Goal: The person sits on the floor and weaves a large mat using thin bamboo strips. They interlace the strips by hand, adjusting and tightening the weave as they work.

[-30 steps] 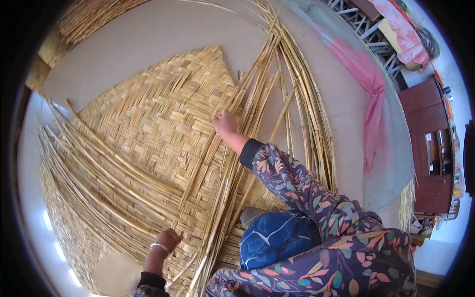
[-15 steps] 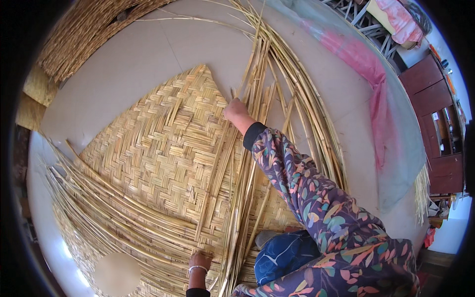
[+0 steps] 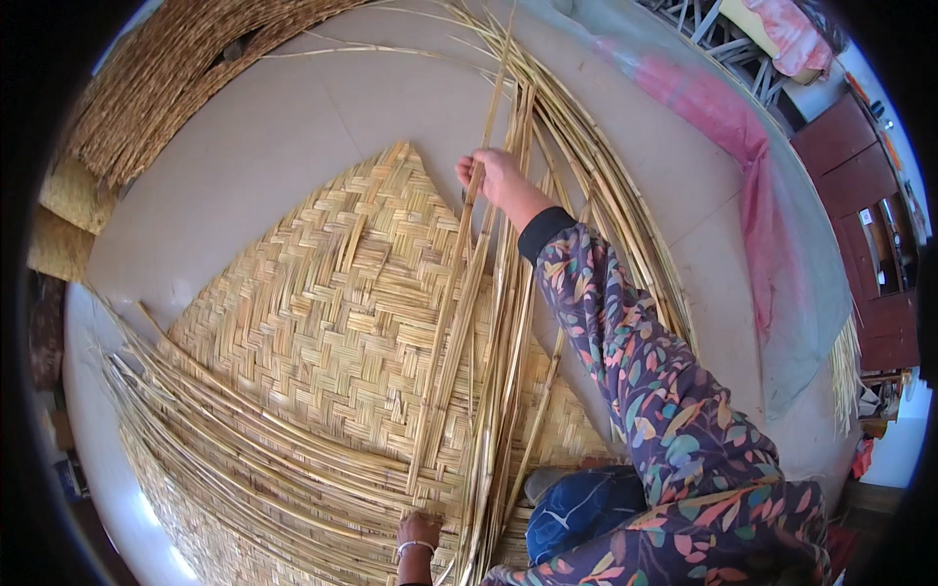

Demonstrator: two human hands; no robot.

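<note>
A pink cloth (image 3: 728,127) lies beside what looks like a dark red cabinet (image 3: 870,225).

The mat (image 3: 332,322) is showing pale straw yellow in a herringbone weave. Beside the mat, the loose reeds (image 3: 489,322) are showing the same golden tan. Right of the mat, the sleeve (image 3: 635,361) is showing dark navy with leaves in pink, orange, teal and yellow. Beyond the sleeve, a sheet (image 3: 743,166) is looking pink, perhaps translucent. Under the mat, the floor (image 3: 293,127) is looking grey-beige.
</note>
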